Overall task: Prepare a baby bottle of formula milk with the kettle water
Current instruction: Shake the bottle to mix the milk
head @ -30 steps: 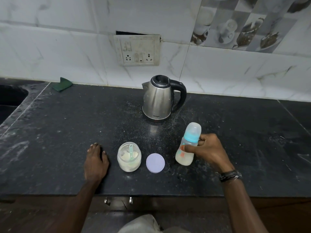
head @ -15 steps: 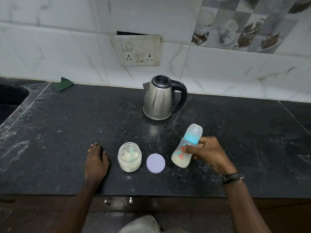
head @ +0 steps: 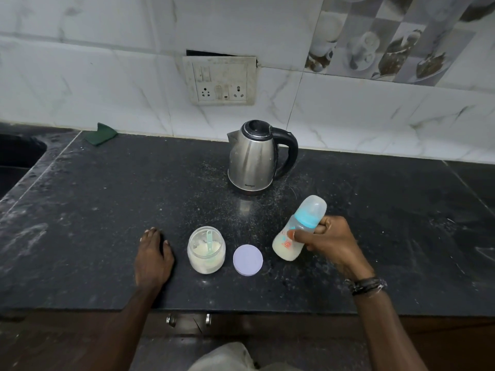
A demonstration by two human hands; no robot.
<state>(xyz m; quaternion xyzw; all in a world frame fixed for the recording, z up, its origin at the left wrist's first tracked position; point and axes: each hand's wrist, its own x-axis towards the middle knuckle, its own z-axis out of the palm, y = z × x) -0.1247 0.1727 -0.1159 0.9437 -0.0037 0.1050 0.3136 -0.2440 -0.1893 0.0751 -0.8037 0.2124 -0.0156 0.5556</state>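
Seen from the head camera: a dark counter [head: 80, 210] is backed by a tiled wall. A capped bottle [head: 297, 231] holding milky liquid is gripped around its middle by the right hand [head: 330, 243], fingers closed, and is tilted with its cap up and to the right, near the counter's front right. The left hand [head: 153, 259] is laid flat and empty on the counter. Between the hands, an open jar [head: 205, 250] of powder with a scoop [head: 209, 241] inside is placed just beside its lid [head: 247, 260]. A steel kettle [head: 254, 159] is set behind them.
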